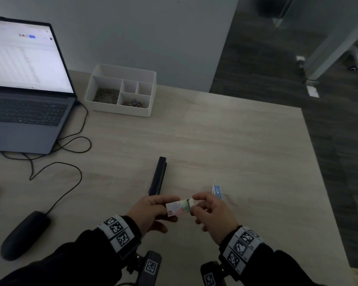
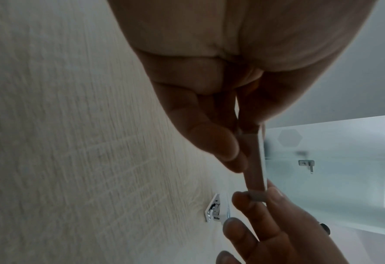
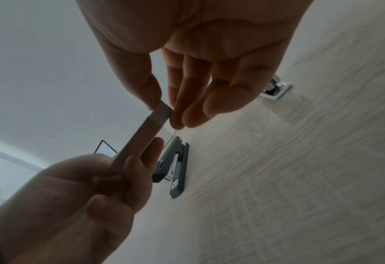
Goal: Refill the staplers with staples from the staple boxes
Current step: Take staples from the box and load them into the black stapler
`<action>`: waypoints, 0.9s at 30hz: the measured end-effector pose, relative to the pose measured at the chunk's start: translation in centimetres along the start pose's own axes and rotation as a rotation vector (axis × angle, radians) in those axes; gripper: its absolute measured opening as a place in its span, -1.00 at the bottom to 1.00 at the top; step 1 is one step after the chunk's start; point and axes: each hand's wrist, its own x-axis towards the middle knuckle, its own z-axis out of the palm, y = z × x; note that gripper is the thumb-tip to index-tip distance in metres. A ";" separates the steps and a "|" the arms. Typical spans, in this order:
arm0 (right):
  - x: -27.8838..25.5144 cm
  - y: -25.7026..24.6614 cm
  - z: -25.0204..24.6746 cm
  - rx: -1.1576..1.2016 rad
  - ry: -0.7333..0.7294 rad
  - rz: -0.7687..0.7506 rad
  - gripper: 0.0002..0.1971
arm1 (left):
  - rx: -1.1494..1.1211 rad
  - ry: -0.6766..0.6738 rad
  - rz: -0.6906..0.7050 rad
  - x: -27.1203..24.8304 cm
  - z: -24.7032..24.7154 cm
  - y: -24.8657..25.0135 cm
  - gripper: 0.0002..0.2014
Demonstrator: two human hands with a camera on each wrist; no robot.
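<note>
I hold a small pastel staple box (image 1: 178, 207) above the table's near edge with both hands. My left hand (image 1: 165, 206) grips its left end between thumb and fingers. My right hand (image 1: 195, 204) pinches the white inner tray (image 3: 162, 112), which sticks a little out of the box's right end. A black stapler (image 1: 158, 176) lies closed on the table just beyond my left hand; the right wrist view shows the stapler (image 3: 175, 167) resting on its side. A second, blue staple box (image 1: 217, 191) sits on the table behind my right hand.
An open laptop (image 1: 25, 89) stands at the back left, with a black cable (image 1: 70, 145) running to a dark mouse (image 1: 23, 234) at the near left. A white divided organizer (image 1: 149, 96) holding clips is at the back. The table's right edge (image 1: 322, 172) drops to dark floor.
</note>
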 end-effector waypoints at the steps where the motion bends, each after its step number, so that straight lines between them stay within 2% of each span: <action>1: 0.0 0.0 0.0 -0.011 0.001 -0.003 -0.80 | -0.021 -0.009 -0.015 0.0 -0.1 0.0 -0.58; 3: -0.1 -0.1 0.0 -0.030 -0.005 -0.015 -0.81 | -0.038 -0.013 -0.017 0.0 -0.1 0.1 -0.58; 7: 0.3 0.3 0.2 -0.115 -0.009 -0.037 -0.82 | 0.064 0.014 0.036 -0.1 0.2 0.2 -0.82; 10: 0.5 0.5 0.3 -0.156 -0.010 -0.039 -0.86 | 0.105 0.010 0.054 -0.1 0.1 0.1 -0.84; 20: 0.5 0.4 0.2 -0.098 0.004 -0.033 -0.90 | 0.152 -0.009 0.046 -0.3 0.2 0.5 -0.81; 22: 0.6 0.2 0.2 -0.073 0.030 -0.046 -0.95 | 0.182 -0.045 0.044 -0.3 0.3 0.5 -0.77; 27: 0.7 -0.1 0.4 -0.072 0.011 -0.084 -0.82 | 0.351 -0.098 0.068 -0.2 0.9 0.6 -0.58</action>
